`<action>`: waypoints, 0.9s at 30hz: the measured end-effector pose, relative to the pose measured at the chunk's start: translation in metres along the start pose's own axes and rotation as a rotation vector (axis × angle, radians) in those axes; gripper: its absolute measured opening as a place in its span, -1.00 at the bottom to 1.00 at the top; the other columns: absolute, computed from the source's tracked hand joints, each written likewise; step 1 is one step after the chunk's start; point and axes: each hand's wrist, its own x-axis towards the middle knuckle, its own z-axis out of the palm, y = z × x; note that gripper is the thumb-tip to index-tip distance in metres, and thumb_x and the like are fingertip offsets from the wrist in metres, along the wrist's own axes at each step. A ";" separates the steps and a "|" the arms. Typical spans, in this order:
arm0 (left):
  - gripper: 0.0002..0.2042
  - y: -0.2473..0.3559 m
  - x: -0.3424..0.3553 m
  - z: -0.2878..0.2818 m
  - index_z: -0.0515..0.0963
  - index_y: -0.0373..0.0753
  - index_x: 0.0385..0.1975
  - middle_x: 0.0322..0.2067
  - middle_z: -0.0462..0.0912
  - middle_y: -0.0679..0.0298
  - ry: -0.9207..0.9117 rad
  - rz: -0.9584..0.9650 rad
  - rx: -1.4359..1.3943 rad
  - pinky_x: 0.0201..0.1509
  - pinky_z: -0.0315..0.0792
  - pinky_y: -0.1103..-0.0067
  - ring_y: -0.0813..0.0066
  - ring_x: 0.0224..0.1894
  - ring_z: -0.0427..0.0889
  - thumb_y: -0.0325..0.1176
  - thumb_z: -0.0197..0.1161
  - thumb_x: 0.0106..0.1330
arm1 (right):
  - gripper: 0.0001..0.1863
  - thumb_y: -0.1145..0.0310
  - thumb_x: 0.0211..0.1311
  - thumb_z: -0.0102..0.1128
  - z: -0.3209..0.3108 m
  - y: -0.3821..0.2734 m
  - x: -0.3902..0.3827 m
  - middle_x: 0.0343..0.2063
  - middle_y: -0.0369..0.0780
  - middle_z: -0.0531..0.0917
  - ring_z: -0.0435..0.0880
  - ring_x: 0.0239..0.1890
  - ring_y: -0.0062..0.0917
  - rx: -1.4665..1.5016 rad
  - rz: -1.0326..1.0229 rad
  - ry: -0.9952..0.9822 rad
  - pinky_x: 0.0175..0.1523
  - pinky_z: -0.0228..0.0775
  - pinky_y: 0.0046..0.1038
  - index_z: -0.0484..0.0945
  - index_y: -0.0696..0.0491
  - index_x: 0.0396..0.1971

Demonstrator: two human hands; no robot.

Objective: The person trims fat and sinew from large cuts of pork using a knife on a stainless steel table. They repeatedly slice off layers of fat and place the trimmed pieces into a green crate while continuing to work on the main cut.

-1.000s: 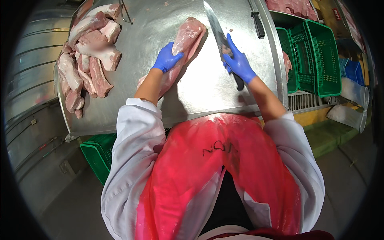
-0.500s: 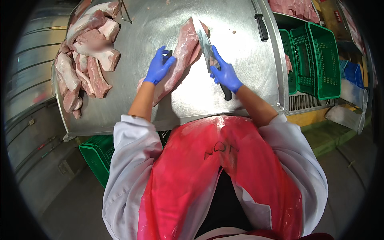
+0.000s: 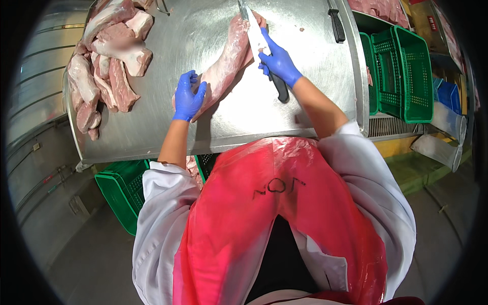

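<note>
A long piece of pale pink meat lies diagonally on the steel table. My right hand, in a blue glove, is closed on a long knife with a black handle; the blade lies over the far end of the meat. At the near end, my left hand, also gloved in blue, is beside the meat, its fingers loosely bent and apart. Whether it touches the meat is hard to tell. A pile of meat pieces covers the table's left side.
A second black-handled knife lies at the table's right edge. Green perforated crates stand to the right, with blue containers beyond and meat above. Another green crate is below the table at the left.
My left hand has let go of the meat's middle and moved toward its near end. The knife has moved left from bare table onto the far end of the meat.
</note>
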 end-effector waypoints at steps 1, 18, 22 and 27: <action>-0.50 0.001 -0.001 0.001 0.47 -0.37 0.13 -0.10 0.64 0.00 0.001 0.024 0.001 0.04 0.56 0.33 0.16 -0.08 0.67 -0.29 0.43 0.26 | -0.20 0.31 0.48 0.09 0.002 0.000 -0.009 -0.39 -0.14 0.67 0.67 -0.50 -0.53 -0.027 0.021 -0.011 -0.30 0.64 -0.45 -0.08 -0.26 0.60; -0.61 0.054 0.038 0.021 0.65 -0.20 -0.19 -0.15 0.63 0.01 -0.125 0.033 0.468 0.04 0.52 0.19 -0.03 -0.06 0.61 -0.11 0.46 0.05 | -0.19 0.46 0.41 0.07 -0.061 0.038 -0.198 -0.47 -0.28 0.65 0.60 -0.55 -0.63 -0.171 0.024 -0.065 -0.40 0.55 -0.50 -0.01 -0.21 0.60; -0.61 0.154 0.090 0.086 0.63 -0.26 -0.26 -0.25 0.66 -0.02 -0.031 0.196 0.483 0.02 0.53 0.19 -0.06 -0.12 0.64 -0.03 0.39 0.15 | -0.16 0.57 0.39 0.04 -0.105 0.034 -0.173 -0.35 -0.27 0.66 0.60 -0.52 -0.68 0.034 -0.075 0.140 -0.37 0.55 -0.60 -0.03 -0.17 0.60; -0.64 0.148 0.139 0.104 0.64 -0.33 -0.22 -0.21 0.72 -0.12 -0.044 -0.183 0.300 0.03 0.56 0.21 -0.02 -0.17 0.72 -0.09 0.27 0.30 | -0.15 0.57 0.40 0.04 -0.104 0.024 -0.141 -0.36 -0.26 0.64 0.60 -0.55 -0.69 0.109 -0.167 0.257 -0.39 0.57 -0.57 -0.08 -0.17 0.60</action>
